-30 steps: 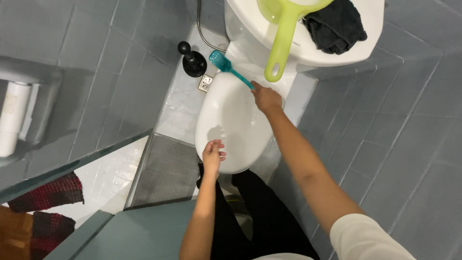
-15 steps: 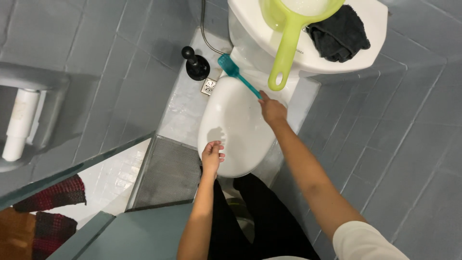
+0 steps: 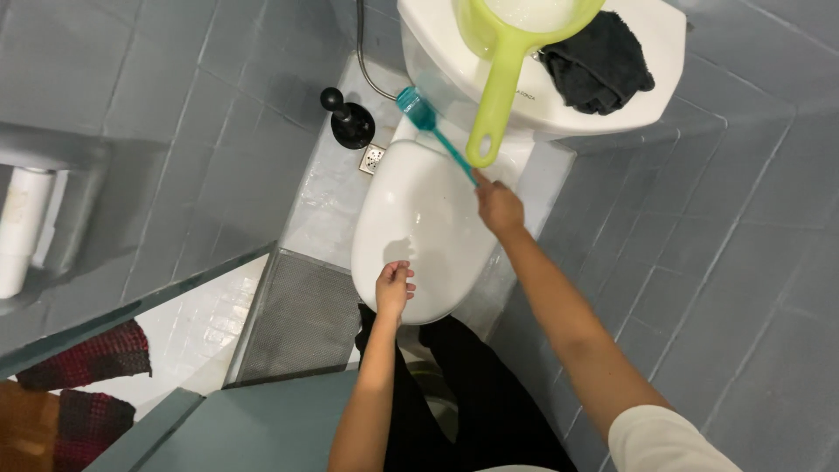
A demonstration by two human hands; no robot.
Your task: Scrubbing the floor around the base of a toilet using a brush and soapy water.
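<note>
**Brush head now up at the tank end of the lid**

Near: my left hand (image 3: 394, 286) sits on the front edge of the closed white toilet lid (image 3: 419, 218), fingers curled loosely on it, same spot as 1 s ago. Further: my right hand (image 3: 498, 206) is clenched on the teal brush (image 3: 434, 128) handle; it has moved back along the lid and the bristles now reach the hinge end. Scrubbing looks to be working front to rear. Beyond: lime-green dipper (image 3: 501, 83), dark cloth (image 3: 596, 63) on the tank; black plunger (image 3: 348, 121) on the floor.
</note>
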